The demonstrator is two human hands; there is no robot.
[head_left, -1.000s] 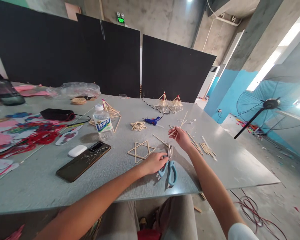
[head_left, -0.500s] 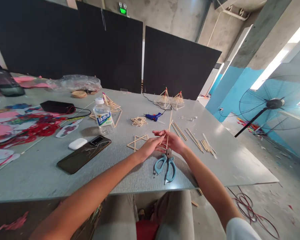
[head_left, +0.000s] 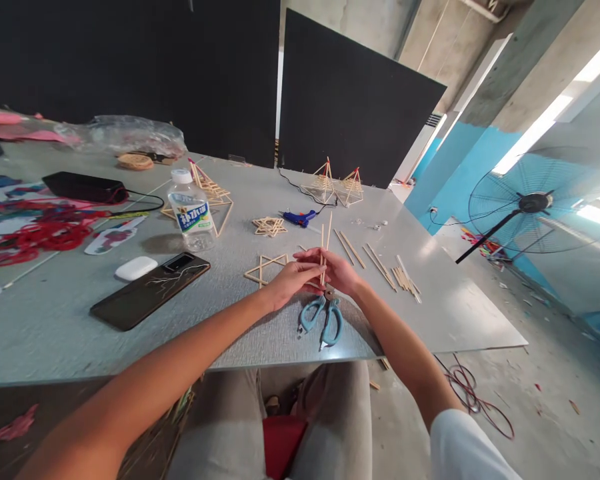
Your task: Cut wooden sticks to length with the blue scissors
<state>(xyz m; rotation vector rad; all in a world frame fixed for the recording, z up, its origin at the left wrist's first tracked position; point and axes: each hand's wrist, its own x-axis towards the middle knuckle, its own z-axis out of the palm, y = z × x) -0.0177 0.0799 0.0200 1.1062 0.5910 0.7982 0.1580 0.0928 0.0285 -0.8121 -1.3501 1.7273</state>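
Thin wooden sticks (head_left: 329,231) stand nearly upright between my two hands, close together side by side. My left hand (head_left: 300,276) pinches them from the left with its fingertips. My right hand (head_left: 339,272) has its fingers closed around them from the other side, partly hidden behind the left fingers. Just below the hands lie blue-handled scissors (head_left: 333,323) on the table, their blades mostly covered by the hands. To the left is a flat six-pointed star of sticks (head_left: 261,270). Beyond it lie a smaller, layered stick star (head_left: 270,227) and a blue glue gun (head_left: 300,218).
Loose sticks (head_left: 380,268) and a bundle of short sticks (head_left: 404,279) lie right of my hands. Left stand a water bottle (head_left: 193,217) and a phone (head_left: 150,291). Stick pyramids (head_left: 325,185) stand at the back. The table's front edge (head_left: 230,368) is close to my body.
The sticks between my hands now stand closer to parallel, with two upper ends showing clearly. My head view has tilted down and shifted slightly right; the table things lie as before.
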